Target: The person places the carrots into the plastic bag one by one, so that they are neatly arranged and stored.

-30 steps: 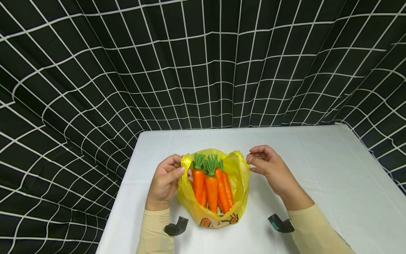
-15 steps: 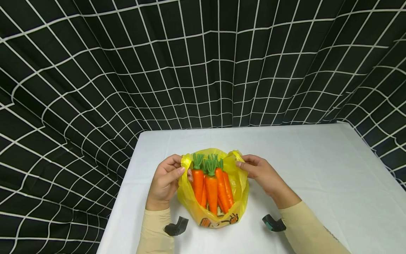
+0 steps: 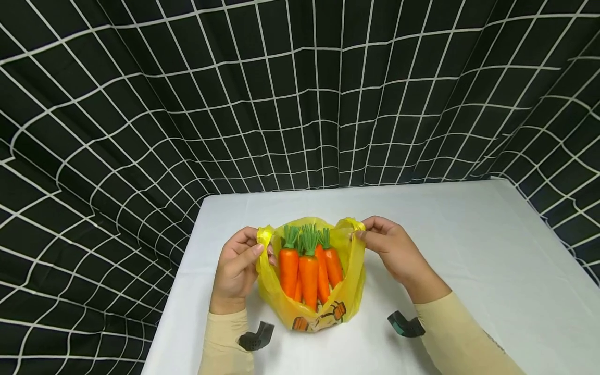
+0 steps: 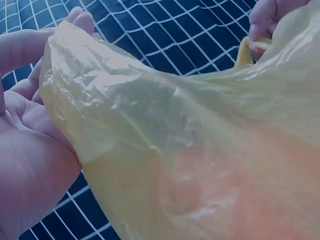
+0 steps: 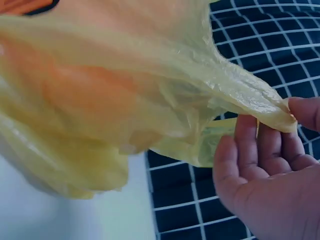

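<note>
A thin yellow plastic bag (image 3: 358, 284) gapes toward the head camera at the middle of the table. Inside it lean several orange carrots (image 3: 308, 276) with green tops, tips toward the person. My left hand (image 3: 236, 271) pinches the bag's left handle between thumb and fingers. The right handle is pinched by my right hand (image 3: 398, 252). In the left wrist view the handle film (image 4: 95, 75) stretches from the left fingers, and carrots show blurred orange through it. From the right wrist view, the handle (image 5: 250, 95) is drawn out taut under the right thumb (image 5: 305, 111).
A white cloth (image 3: 469, 245) covers the table. Black curtains with a white grid (image 3: 300, 104) surround it at the back and sides. A dark wrist device juts from each sleeve, one on the left (image 3: 257, 336), another on the right (image 3: 405, 324).
My right hand, beside the bag one second ago, has taken hold of its right handle. The handles now stand wider apart, and the carrots have shifted within the bag.
</note>
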Demonstrator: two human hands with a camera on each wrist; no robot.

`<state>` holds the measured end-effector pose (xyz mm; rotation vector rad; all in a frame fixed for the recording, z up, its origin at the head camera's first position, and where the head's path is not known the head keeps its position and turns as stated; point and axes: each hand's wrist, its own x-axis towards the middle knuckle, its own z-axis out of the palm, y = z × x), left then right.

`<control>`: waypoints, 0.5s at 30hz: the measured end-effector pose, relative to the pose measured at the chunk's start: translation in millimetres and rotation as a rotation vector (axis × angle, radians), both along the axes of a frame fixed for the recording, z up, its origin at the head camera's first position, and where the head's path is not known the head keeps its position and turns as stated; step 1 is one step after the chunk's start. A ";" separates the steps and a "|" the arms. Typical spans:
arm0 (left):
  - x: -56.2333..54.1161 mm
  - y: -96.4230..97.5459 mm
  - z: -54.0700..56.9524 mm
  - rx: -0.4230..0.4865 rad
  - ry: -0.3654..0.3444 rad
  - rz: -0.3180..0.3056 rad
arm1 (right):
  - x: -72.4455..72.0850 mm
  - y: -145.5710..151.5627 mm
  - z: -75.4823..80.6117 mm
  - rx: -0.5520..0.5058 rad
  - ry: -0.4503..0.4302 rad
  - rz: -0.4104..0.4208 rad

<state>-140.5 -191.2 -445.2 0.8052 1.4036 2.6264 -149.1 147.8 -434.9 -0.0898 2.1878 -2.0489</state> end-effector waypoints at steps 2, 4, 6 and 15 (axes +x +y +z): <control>-0.8 -0.2 7.3 -0.002 0.013 0.018 | 1.4 3.2 7.5 -0.034 0.018 -0.011; -2.2 0.0 15.7 0.001 0.028 0.031 | 3.1 6.6 15.0 -0.077 0.041 -0.024; -3.6 0.3 24.5 0.012 0.045 0.039 | 4.8 10.5 22.2 -0.134 0.070 -0.033; -7.8 2.3 61.2 0.109 0.170 0.063 | 7.9 26.6 47.2 -0.474 0.219 -0.026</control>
